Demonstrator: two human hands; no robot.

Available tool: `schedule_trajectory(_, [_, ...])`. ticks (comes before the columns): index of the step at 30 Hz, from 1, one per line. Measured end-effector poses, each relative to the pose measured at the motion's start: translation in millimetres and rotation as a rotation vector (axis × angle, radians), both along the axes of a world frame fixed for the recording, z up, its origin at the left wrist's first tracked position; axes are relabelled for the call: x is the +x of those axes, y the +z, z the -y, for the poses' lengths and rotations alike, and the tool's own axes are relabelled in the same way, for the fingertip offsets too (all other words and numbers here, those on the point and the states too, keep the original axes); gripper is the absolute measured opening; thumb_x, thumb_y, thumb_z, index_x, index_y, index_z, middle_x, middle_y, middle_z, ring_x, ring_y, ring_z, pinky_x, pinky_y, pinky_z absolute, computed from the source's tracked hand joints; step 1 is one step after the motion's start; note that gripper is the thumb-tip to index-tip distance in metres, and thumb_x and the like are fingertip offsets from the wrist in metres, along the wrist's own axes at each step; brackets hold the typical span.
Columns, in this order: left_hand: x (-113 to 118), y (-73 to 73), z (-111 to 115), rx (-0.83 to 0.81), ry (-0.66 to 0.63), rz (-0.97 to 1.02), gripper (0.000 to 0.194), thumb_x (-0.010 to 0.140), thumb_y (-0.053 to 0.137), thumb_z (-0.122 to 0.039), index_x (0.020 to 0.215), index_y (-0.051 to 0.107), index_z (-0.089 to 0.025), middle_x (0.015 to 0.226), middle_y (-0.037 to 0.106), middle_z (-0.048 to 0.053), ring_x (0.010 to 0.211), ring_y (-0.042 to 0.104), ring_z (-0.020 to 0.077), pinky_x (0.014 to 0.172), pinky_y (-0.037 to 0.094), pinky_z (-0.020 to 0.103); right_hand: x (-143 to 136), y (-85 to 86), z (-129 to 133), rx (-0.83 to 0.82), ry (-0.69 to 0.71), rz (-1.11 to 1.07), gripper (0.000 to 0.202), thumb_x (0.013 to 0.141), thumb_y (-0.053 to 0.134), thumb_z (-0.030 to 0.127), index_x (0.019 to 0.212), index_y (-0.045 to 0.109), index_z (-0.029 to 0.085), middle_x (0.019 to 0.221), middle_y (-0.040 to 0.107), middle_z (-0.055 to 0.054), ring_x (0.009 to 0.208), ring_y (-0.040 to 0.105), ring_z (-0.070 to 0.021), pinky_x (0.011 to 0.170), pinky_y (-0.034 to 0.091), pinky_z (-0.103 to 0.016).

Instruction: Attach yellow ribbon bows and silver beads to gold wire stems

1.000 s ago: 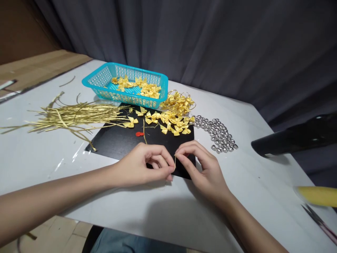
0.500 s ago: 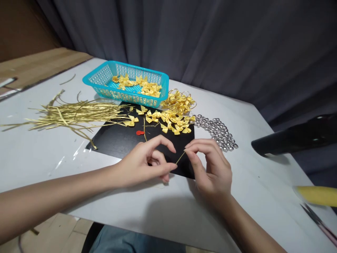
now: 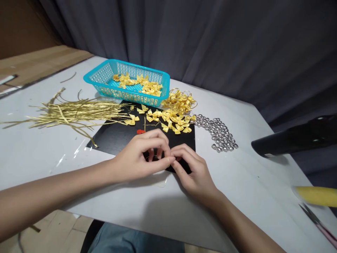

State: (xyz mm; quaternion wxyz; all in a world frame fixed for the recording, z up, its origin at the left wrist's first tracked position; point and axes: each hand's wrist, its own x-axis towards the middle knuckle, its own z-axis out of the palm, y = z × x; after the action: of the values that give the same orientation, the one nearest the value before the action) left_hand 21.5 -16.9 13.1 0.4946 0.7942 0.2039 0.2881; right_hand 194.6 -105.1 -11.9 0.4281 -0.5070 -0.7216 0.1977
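Over the near edge of the black mat [image 3: 118, 135], the fingertips of my left hand [image 3: 147, 154] and my right hand [image 3: 192, 168] meet in a pinch. The thin gold cord between them is almost wholly hidden by the fingers. Just beyond lie a small red piece [image 3: 140, 131], a short upright-lying gold strand [image 3: 145, 123] and loose yellow ribbon bows [image 3: 179, 123]. To the left is a bundle of gold cords [image 3: 84, 111], partly on the mat. Silver beads [image 3: 221, 135] are heaped to the right of the mat.
A blue plastic basket [image 3: 126, 95] holding more yellow bows stands at the back. Bows with cord loops [image 3: 181, 100] are piled beside it. A black cylindrical object [image 3: 286, 137], a yellow item [image 3: 317, 196] and scissors [image 3: 317, 221] lie on the right. A grey curtain [image 3: 210, 42] hangs behind.
My right hand has moved left until its fingertips touch those of my left hand. My left fingers have closed, and the cord stretch seen between the hands is now hidden.
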Motion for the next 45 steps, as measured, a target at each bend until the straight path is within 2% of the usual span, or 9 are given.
schedule_trajectory(2, [-0.4, 2.3, -3.4, -0.162, -0.034, 0.002, 0.018, 0.084, 0.065, -0.026, 0.071, 0.062, -0.015, 0.087, 0.059, 0.003, 0.069, 0.054, 0.0099, 0.057, 0.042, 0.018, -0.3, -0.4, 0.3, -0.011, 0.009, -0.011, 0.009, 0.095, 0.053, 0.012, 0.093, 0.059, 0.020, 0.089, 0.061, -0.005, 0.082, 0.059, -0.0156, 0.072, 0.049, -0.027])
schedule_trajectory(6, [-1.5, 4.0, -9.1, -0.526, -0.127, 0.017, 0.022, 0.084, 0.063, -0.027, 0.067, 0.055, -0.016, 0.068, 0.056, -0.002, 0.062, 0.049, 0.0085, 0.058, 0.039, 0.018, -1.2, 0.7, 1.2, -0.016, 0.006, -0.020, 0.010, 0.094, 0.055, 0.012, 0.093, 0.060, 0.020, 0.089, 0.062, -0.004, 0.083, 0.059, -0.0153, 0.073, 0.049, -0.027])
schedule_trajectory(12, [-0.2, 4.2, -14.4, -0.726, -0.162, -0.041, 0.027, 0.084, 0.060, -0.034, 0.065, 0.061, -0.014, 0.053, 0.051, -0.004, 0.047, 0.032, 0.0058, 0.045, 0.021, 0.020, -0.5, 5.6, 1.8, 0.024, -0.053, -0.024, 0.008, 0.092, 0.058, 0.012, 0.090, 0.061, 0.019, 0.085, 0.063, -0.004, 0.080, 0.060, -0.0153, 0.071, 0.049, -0.028])
schedule_trajectory(16, [1.2, 1.4, -16.7, -0.831, -0.195, 0.001, 0.022, 0.084, 0.059, -0.029, 0.077, 0.072, -0.013, 0.055, 0.056, -0.002, 0.048, 0.035, 0.0063, 0.045, 0.023, 0.020, 2.3, 8.4, 2.8, 0.080, -0.091, 0.000, 0.009, 0.090, 0.060, 0.009, 0.092, 0.063, 0.018, 0.085, 0.064, -0.004, 0.079, 0.060, -0.0148, 0.069, 0.049, -0.027])
schedule_trajectory(19, [1.6, -3.7, -17.9, -0.857, -0.243, 0.061, 0.026, 0.084, 0.053, -0.023, 0.092, 0.076, -0.014, 0.058, 0.064, 0.001, 0.048, 0.041, 0.0071, 0.046, 0.028, 0.019, 3.8, 9.3, 3.6, 0.123, -0.103, 0.030, 0.011, 0.089, 0.060, 0.008, 0.093, 0.063, 0.017, 0.087, 0.064, -0.005, 0.080, 0.060, -0.0154, 0.069, 0.049, -0.028])
schedule_trajectory(22, [1.8, -6.6, -18.3, -0.852, -0.214, 0.073, 0.035, 0.085, 0.045, -0.018, 0.100, 0.076, -0.014, 0.060, 0.068, 0.004, 0.047, 0.045, 0.0076, 0.046, 0.032, 0.019, 3.6, 10.0, 4.3, 0.169, -0.120, 0.066, 0.012, 0.088, 0.061, 0.006, 0.092, 0.062, 0.017, 0.087, 0.064, -0.005, 0.081, 0.061, -0.0154, 0.070, 0.049, -0.028])
schedule_trajectory(26, [2.2, -4.0, -17.0, -0.796, -0.149, 0.001, 0.029, 0.085, 0.050, -0.013, 0.098, 0.076, -0.014, 0.062, 0.071, 0.003, 0.046, 0.051, 0.0062, 0.045, 0.036, 0.016, 3.3, 10.9, 5.3, 0.219, -0.149, 0.138, 0.014, 0.086, 0.062, 0.004, 0.092, 0.061, 0.016, 0.086, 0.064, -0.005, 0.081, 0.061, -0.0150, 0.072, 0.049, -0.029])
schedule_trajectory(33, [1.9, -6.8, -14.2, -0.816, -0.167, -0.083, 0.018, 0.086, 0.068, -0.025, 0.100, 0.075, -0.016, 0.069, 0.074, 0.003, 0.055, 0.063, 0.0075, 0.047, 0.042, 0.013, 5.2, 12.6, 6.4, 0.322, -0.176, 0.248, 0.017, 0.083, 0.065, 0.002, 0.093, 0.062, 0.015, 0.086, 0.066, -0.007, 0.079, 0.062, -0.0158, 0.070, 0.050, -0.029])
schedule_trajectory(45, [2.4, -9.5, -15.2, -0.863, -0.202, -0.128, 0.015, 0.083, 0.073, -0.028, 0.091, 0.076, -0.017, 0.071, 0.075, 0.003, 0.057, 0.065, 0.0075, 0.048, 0.046, 0.013, 6.6, 12.6, 7.2, 0.358, -0.142, 0.322, 0.014, 0.083, 0.067, 0.001, 0.092, 0.066, 0.012, 0.084, 0.069, -0.008, 0.075, 0.063, -0.0158, 0.067, 0.051, -0.030])
